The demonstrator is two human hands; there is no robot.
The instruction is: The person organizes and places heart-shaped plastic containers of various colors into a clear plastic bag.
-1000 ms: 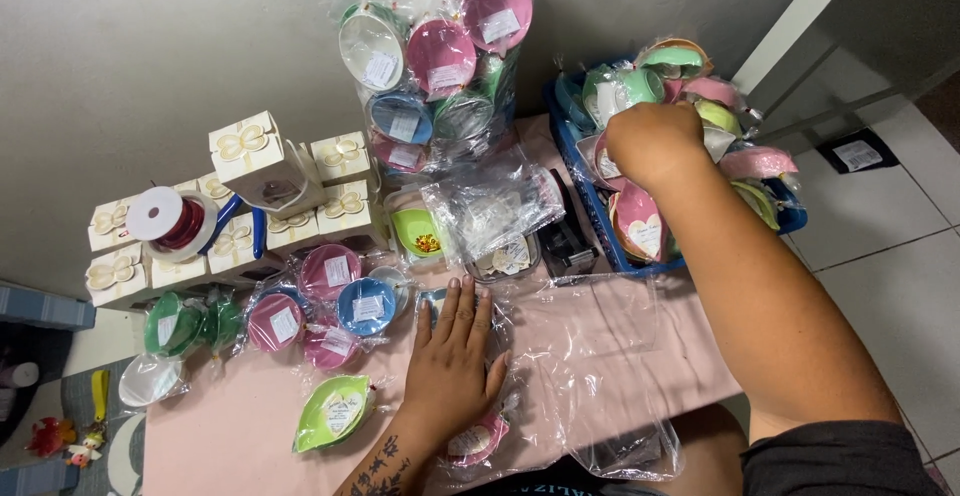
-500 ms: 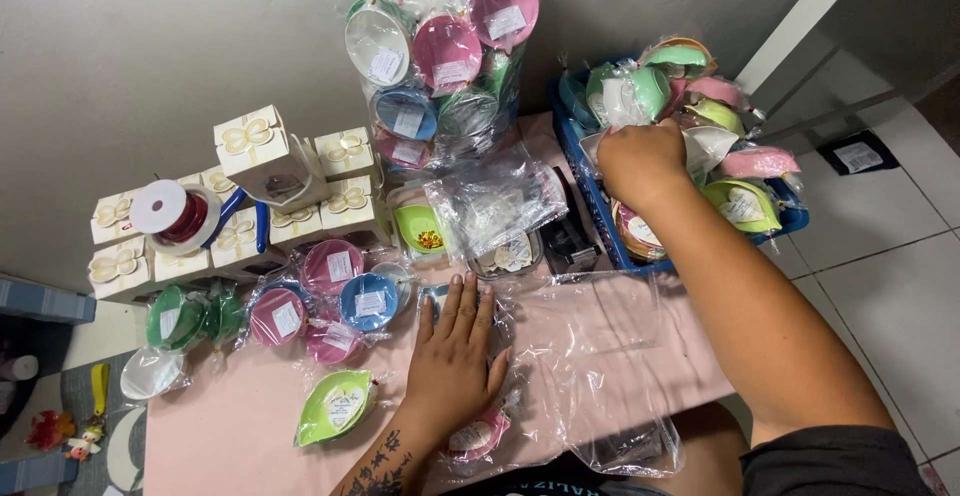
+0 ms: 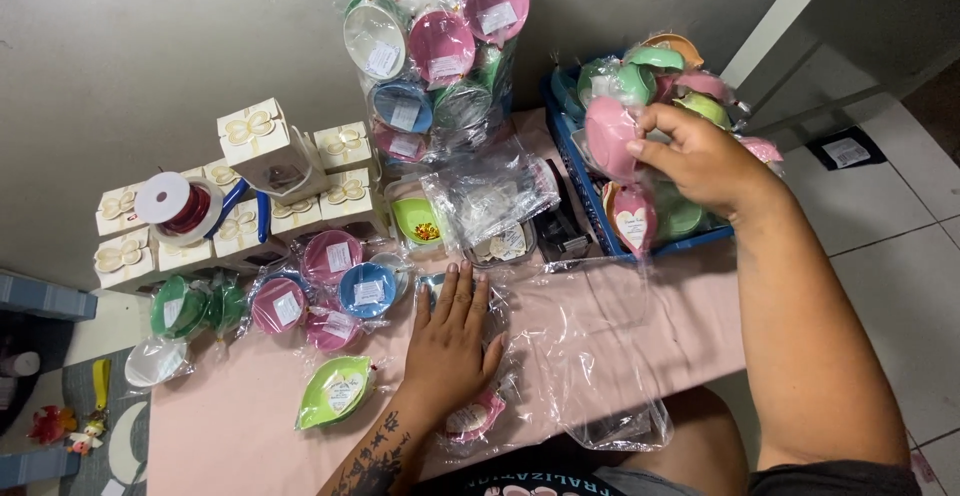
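Fingertips of the right hand [image 3: 700, 161] are pinching a pink wrapped dish [image 3: 610, 136] over the blue basket [image 3: 580, 171] at the desk's far right corner. The left hand [image 3: 450, 341] is pressing flat, fingers slightly spread, on clear cellophane [image 3: 590, 346] mid-desk.

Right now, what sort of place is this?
Likely a home craft table for packing party favours: a pink tablecloth, stacked white gift boxes, a ribbon spool and a blue basket of cellophane-wrapped dishes, on a tiled floor.
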